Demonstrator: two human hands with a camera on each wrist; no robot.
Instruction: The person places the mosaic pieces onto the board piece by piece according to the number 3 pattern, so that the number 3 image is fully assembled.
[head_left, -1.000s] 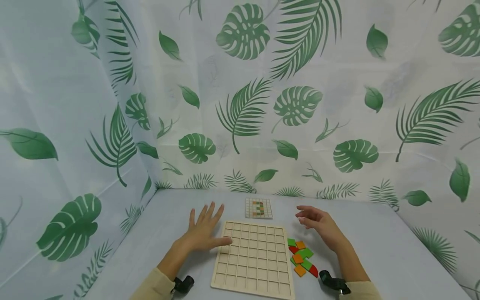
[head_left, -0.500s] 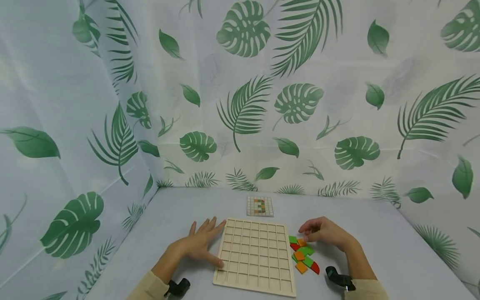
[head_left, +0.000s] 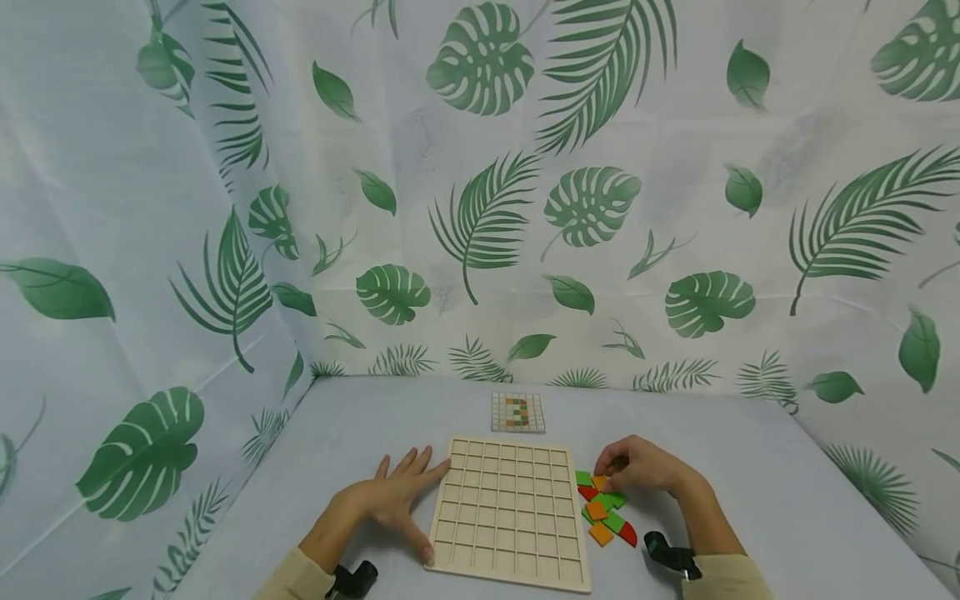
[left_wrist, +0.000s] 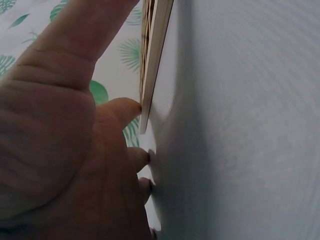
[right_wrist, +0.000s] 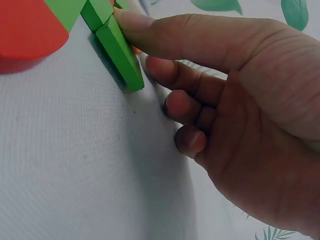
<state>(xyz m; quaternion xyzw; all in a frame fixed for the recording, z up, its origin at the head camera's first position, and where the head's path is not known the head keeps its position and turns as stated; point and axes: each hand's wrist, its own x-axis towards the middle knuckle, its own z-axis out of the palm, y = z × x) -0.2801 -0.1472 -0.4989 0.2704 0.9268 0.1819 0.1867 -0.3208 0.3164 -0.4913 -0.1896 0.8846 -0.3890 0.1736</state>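
Note:
A pale wooden grid board (head_left: 510, 515) lies on the table with bare cells. My left hand (head_left: 386, 500) is spread along its left side. Its thumb touches the near left corner and its index fingertip meets the edge further up; in the left wrist view the fingers (left_wrist: 125, 110) reach the board's side (left_wrist: 159, 50). To the right of the board, my right hand (head_left: 645, 465) pinches an orange square tile (head_left: 599, 482) at the far end of a small tile pile. Green tiles (right_wrist: 120, 55) lie right under the thumb in the right wrist view, partly hiding the orange one.
Orange, green and red tiles (head_left: 602, 534) overlap beside the board's right edge, some with a rounded side. Behind the board lies a small pattern card (head_left: 517, 412) with a coloured grid figure. A leaf-print curtain (head_left: 487, 208) closes off the back and left.
My right hand has come down and toward me onto the tile pile, its fingers closing at the orange tile. My left thumb has slid along the board's left edge to the near corner.

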